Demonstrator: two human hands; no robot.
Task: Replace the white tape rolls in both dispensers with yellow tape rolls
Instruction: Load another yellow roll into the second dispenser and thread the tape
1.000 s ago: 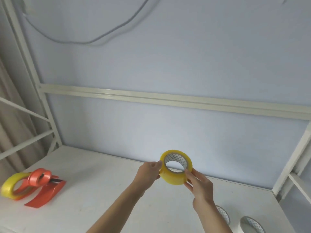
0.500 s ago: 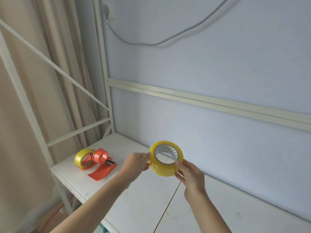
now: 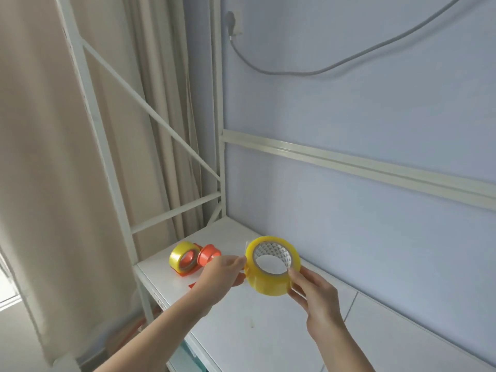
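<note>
I held the yellow tape roll point(image 3: 272, 265) above the bench point(image 3: 268, 331), right hand point(image 3: 315, 296) gripping its side, left hand point(image 3: 220, 275) pinching its edge; the loaded orange dispenser point(image 3: 196, 260) sat near the bench's left end.

**Yellow roll held over shelf**

Both hands hold a yellow roll point(image 3: 272, 265) above the white shelf point(image 3: 257, 326): left hand point(image 3: 218, 275) pinching at its 9 o'clock, right hand point(image 3: 312, 294) gripping at 4 o'clock. An orange dispenser point(image 3: 200, 260) carrying yellow tape point(image 3: 182, 256) sits at the shelf's 10 o'clock corner.
</note>
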